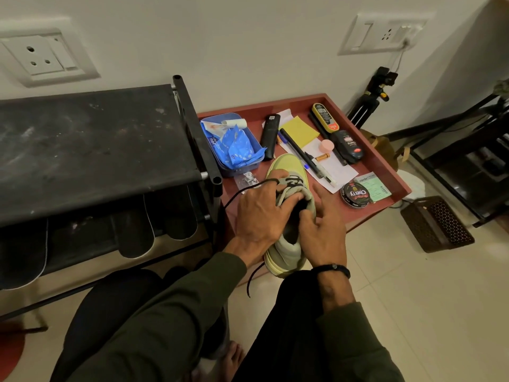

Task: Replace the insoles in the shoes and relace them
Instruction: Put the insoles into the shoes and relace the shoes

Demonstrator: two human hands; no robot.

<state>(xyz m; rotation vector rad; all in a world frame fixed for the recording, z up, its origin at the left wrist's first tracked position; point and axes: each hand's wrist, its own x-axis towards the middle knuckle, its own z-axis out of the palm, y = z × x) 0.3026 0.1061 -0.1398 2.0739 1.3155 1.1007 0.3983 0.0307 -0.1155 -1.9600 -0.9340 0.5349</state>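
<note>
Cluttered red tray (385, 166) behind; left hand (259, 213) grips shoe (289, 249), right hand (322, 232) fingers loosely spread.

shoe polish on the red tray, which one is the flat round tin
The black Cherry tin at the tray's near right corner, lying flat beside a green card. The other two, a yellow-labelled bottle and a black bottle, are long and lie farther back.

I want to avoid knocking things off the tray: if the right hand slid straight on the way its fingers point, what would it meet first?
Probably the shoe's tongue: the right hand points up-left over the shoe, toward the left hand. Depth is unclear.
</note>
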